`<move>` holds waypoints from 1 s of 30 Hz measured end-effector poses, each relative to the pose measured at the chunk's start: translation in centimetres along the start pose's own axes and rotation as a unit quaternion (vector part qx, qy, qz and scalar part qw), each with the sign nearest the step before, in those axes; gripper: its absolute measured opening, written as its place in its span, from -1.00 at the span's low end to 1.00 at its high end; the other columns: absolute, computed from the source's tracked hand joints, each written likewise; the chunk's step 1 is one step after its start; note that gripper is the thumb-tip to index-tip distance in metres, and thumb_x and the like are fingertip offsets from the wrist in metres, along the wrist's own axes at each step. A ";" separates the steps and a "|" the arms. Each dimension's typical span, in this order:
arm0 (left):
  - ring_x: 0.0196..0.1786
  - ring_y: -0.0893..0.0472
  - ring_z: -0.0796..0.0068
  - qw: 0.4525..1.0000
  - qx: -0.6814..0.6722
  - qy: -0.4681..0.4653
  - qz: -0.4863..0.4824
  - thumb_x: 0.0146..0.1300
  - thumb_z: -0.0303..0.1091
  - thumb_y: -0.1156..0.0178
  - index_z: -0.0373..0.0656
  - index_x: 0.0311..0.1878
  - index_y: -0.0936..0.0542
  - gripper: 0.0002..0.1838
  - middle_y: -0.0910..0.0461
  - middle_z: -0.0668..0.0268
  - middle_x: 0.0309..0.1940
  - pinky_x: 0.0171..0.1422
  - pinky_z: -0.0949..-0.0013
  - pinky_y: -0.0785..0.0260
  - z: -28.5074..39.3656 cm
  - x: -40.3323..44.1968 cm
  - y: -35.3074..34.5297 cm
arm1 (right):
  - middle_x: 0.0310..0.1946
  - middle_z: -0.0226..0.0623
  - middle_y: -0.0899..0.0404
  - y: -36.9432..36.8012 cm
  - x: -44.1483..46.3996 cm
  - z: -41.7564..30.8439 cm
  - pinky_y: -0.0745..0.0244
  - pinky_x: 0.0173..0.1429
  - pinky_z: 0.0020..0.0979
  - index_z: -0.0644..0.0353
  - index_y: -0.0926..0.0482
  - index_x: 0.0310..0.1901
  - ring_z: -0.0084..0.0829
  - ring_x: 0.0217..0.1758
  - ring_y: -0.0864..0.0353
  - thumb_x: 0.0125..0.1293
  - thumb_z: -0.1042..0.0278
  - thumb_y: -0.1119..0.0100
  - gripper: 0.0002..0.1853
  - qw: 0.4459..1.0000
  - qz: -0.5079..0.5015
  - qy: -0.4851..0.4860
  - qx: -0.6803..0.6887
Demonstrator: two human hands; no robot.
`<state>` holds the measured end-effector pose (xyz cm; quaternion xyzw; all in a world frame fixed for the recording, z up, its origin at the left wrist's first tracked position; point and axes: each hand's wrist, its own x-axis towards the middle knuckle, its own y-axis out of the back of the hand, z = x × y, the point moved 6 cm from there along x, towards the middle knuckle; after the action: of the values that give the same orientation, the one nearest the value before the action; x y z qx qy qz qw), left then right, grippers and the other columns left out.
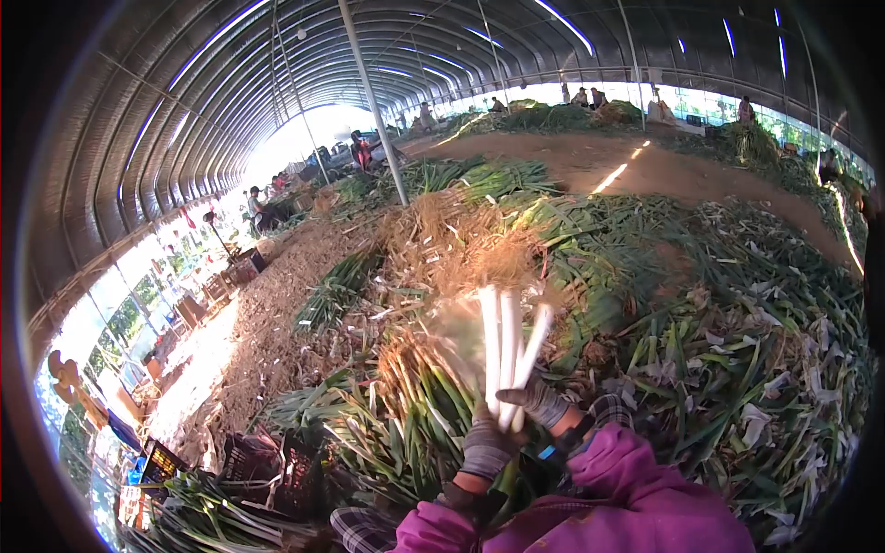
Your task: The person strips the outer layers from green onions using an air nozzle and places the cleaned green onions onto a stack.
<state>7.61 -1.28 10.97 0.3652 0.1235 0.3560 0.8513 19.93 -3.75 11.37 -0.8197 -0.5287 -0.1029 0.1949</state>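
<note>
Arched dark roofing (101,166) covers a long tunnel, with bare earth floor (682,170) far beyond the white stalks (507,332). From my remote seat I see the left hand (489,447), gloved, at the near end of the stalks, its fingers closed around them. The right hand (537,403), also gloved, touches their right side a little farther along; whether its fingers grip, I cannot tell. From both hands the stalks' long axis points away from the wearer, fanning slightly at the far end, and the left hand sits nearer the base. I count two hands and at least three stalks, the rightmost blurred. One heap of untrimmed leeks (415,405) lies just left of the stalks; loose green leaves (728,369), too many to count, spread to their right.
</note>
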 end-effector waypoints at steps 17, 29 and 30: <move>-0.29 -0.58 0.47 0.868 -0.481 -0.080 -0.089 -0.06 -0.41 -0.34 -0.26 -0.18 -0.53 -0.66 -0.58 0.32 -0.34 -0.14 0.40 -0.46 -3.0 0.1 3.0 | -0.32 -0.19 -0.63 -4.7 4.7 -8.7 -0.46 -0.10 -0.39 0.21 -0.63 -0.24 -0.29 -0.24 -0.58 -0.15 -0.19 -0.39 -0.40 0.798 -0.405 -0.004 -0.446; -0.32 -0.51 0.42 0.880 -0.468 -0.015 0.078 -0.14 -0.25 -0.33 -0.28 -0.01 -0.40 -0.41 -0.49 0.29 -0.31 -0.23 0.37 -0.44 -10.9 -4.8 8.5 | -0.22 -0.24 -0.63 11.0 33.0 -9.0 -0.45 -0.08 -0.23 0.10 -0.65 -0.20 -0.22 -0.17 -0.59 0.08 0.29 -0.12 -0.75 0.509 -0.139 0.029 -0.849; -0.32 -0.48 0.45 0.892 -0.443 -0.025 0.091 -0.12 -0.26 -0.30 -0.26 0.01 -0.39 -0.43 -0.47 0.32 -0.31 -0.22 0.38 -0.42 -11.8 -4.7 8.9 | -0.22 -0.19 -0.63 8.8 29.3 -11.4 -0.47 -0.09 -0.21 0.12 -0.66 -0.24 -0.19 -0.20 -0.61 0.07 0.30 -0.10 -0.76 0.536 -0.082 0.050 -0.839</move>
<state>-5.90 6.07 8.73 -0.0313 -0.1016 0.4402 0.8916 40.62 12.42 30.79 -0.5545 -0.2541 -0.5555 -0.5651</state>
